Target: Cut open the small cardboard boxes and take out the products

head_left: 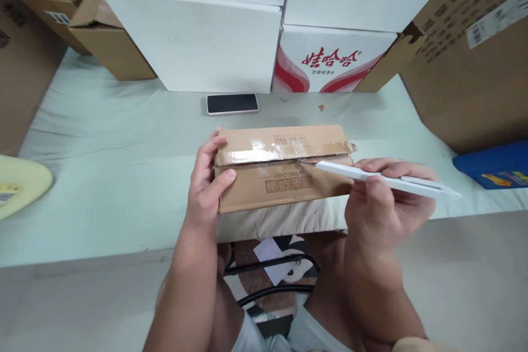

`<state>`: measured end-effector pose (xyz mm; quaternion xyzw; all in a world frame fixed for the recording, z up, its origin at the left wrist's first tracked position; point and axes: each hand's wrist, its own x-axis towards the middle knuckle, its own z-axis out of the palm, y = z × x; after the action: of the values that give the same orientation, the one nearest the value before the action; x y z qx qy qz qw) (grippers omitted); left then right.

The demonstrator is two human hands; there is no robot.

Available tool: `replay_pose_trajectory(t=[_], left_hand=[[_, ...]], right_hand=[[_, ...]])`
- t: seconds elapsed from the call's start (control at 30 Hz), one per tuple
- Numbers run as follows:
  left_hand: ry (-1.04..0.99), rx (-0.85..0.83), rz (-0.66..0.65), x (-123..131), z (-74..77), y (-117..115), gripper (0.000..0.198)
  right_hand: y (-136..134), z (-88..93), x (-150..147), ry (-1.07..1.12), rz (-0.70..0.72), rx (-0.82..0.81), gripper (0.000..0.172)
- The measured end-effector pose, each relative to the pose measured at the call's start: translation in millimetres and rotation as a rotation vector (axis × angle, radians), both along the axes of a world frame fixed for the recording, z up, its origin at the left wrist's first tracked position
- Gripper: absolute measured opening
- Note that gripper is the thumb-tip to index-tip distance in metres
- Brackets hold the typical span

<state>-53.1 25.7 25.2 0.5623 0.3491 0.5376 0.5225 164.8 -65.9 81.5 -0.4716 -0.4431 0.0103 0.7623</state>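
Observation:
A brown cardboard box [284, 176] with clear tape along its top and printed characters on its side lies near the front edge of the covered table. My left hand [209, 179] grips its left end, thumb on the near side and fingers behind. Between the fingers and thumb of my right hand [383, 192] is a white utility knife [363, 172]. Its blade tip touches the slit between the box's flaps, around the middle. The box's inside is hidden.
Behind the box lies a phone [232, 104]. White cartons [206, 44] and a red-printed carton [330, 63] stand at the back. Brown boxes [111, 44] are at the back left, a blue packet [495, 165] at the right, and a yellow object [22, 184] at the left.

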Motion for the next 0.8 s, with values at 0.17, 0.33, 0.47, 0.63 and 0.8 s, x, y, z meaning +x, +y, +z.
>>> replay_pose_trajectory(t=[0.17, 0.33, 0.47, 0.63, 0.8], left_hand=[[-0.061, -0.01, 0.033, 3, 0.4, 3, 0.065], [-0.159, -0.061, 0.097, 8, -0.4, 5, 0.053], [-0.191, -0.065, 0.146, 9, -3.7, 10, 0.033], [-0.052, -0.002, 0.15, -1, -7.1, 17, 0.028], [0.051, 0.054, 0.187, -7, 5.0, 17, 0.038]], right_hand=[[0, -2.3, 33, 0.135, -0.107, 0.036, 0.017], [4, -35.2, 84, 0.148, -0.507, -0.136, 0.013], [4, -81.0, 106, -0.194, -0.346, -0.835, 0.023], [0, -103.8, 111, -0.475, -0.16, -1.039, 0.042], [6, -77.4, 95, -0.147, 0.037, -0.631, 0.024]])
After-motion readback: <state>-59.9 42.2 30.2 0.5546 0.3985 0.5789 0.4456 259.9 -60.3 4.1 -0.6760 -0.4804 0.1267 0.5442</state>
